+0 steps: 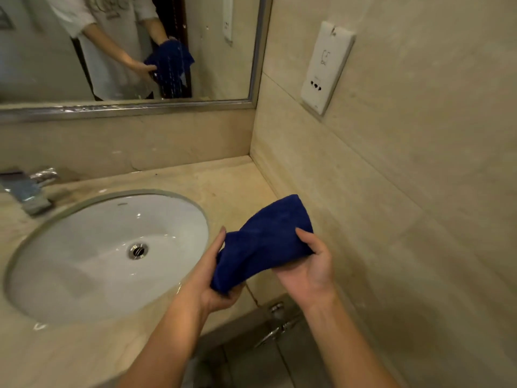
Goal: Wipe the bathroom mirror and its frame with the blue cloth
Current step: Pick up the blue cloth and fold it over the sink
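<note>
**Blue cloth held in both hands beside the sink**

The blue cloth (265, 242) is dark blue, with a soft, fluffy surface. It is bunched and folded, not spread flat. It hangs in the air just to the right of the sink (84, 261), above the right end of the table (229, 186), and it does not touch the table. Its upper end rises toward the side wall, and its lower end falls toward the near edge of the sink.

The left hand (215, 284) is at the right rim of the sink. Its grip holds the lower end of the cloth: the thumb points up along the left edge of the cloth, and the other fingers curl under the cloth, mostly hidden by it. The right hand (310, 264) is farther right of the sink, near the side wall. Its grip holds the right side of the cloth, with the thumb pressed on top of the fabric and the palm turned up below it. Both forearms come from the bottom edge and are bare.

The mirror (126, 46) hangs on the back wall above the sink, and its frame (140, 106) is a silver band along the lower and right edges. The mirror shows the reflection of both hands with the cloth. Behind the sink, at the left, stands a metal tap (30, 191). Above and right of the sink, on the side wall, there is a white socket plate (327, 65).
</note>
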